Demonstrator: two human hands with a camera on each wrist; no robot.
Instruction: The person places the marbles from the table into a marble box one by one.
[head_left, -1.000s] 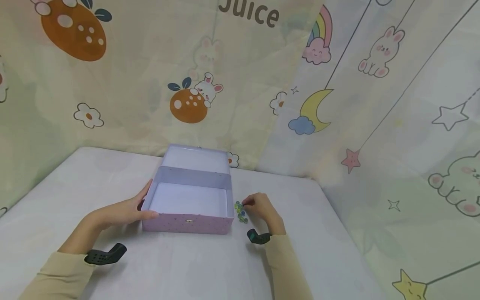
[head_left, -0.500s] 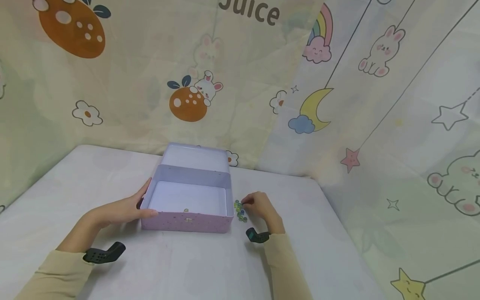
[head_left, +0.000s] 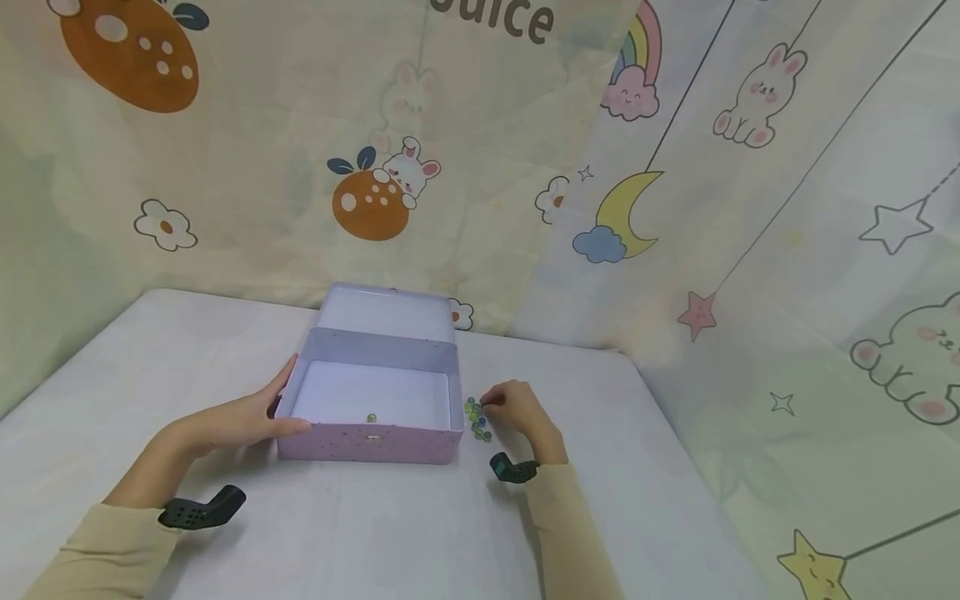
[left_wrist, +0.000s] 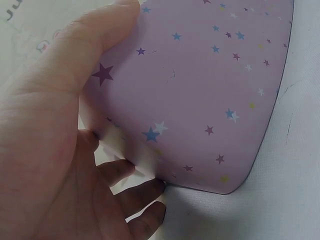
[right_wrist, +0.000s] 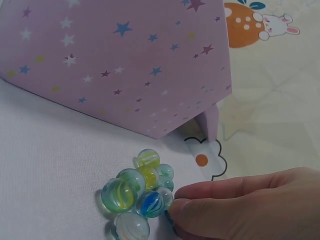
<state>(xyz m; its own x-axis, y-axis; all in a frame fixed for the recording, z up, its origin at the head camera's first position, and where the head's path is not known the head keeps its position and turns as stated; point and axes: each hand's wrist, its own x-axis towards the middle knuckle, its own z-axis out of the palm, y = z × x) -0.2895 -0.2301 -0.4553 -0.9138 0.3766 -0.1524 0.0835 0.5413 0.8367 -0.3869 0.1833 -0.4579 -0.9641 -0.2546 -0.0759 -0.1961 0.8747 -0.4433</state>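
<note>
A lilac tin box (head_left: pixel 375 443) with printed stars stands with its hinged lid (head_left: pixel 386 312) raised at the back. My left hand (head_left: pixel 240 423) holds its left side, thumb on the front corner and fingers along the side wall, as the left wrist view shows. Inside, near the front wall, lies one greenish marble (head_left: pixel 371 418). A cluster of glass marbles (right_wrist: pixel 120 194), several with yellow, green or blue swirls, lies just right of the box. My right hand (head_left: pixel 522 417) is at the cluster's right edge, thumb and finger pinching at a clear marble (right_wrist: pixel 164 196).
The box rests on a white cloth-covered table (head_left: pixel 360 533), which spreads in front and to both sides. A printed curtain (head_left: pixel 480 183) hangs close behind the lid. Black wrist cameras (head_left: pixel 202 507) are strapped at both sleeves.
A marble has come into view inside the box near its front wall, where none showed one second ago. Both hands keep their places; the head view has shifted slightly.
</note>
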